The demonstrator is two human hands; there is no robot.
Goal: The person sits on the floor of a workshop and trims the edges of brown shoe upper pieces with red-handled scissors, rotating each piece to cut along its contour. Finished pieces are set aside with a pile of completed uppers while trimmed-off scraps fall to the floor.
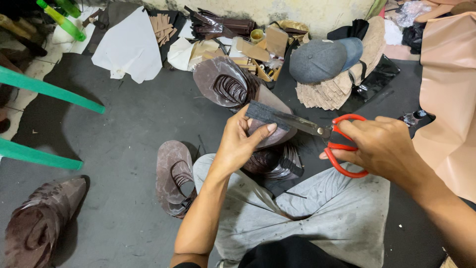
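Left hand (243, 141): fingers pinching a dark grey strip (265, 113) above the lap; right hand (382, 146): fingers clenched through red-handled scissors (342, 144), blades meeting the strip; brown cut pieces (173, 176) on grey floor (129, 124).

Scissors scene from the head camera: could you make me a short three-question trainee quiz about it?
1. True or false: the right hand holds red-handled scissors.
2. What does the left hand grip: (a) a grey cap, (b) a dark flat strip, (c) a green bottle?
3. Fill in: the grey cap lies on a stack of tan ____.

Key: 1 true; 2 b; 3 cut pieces.
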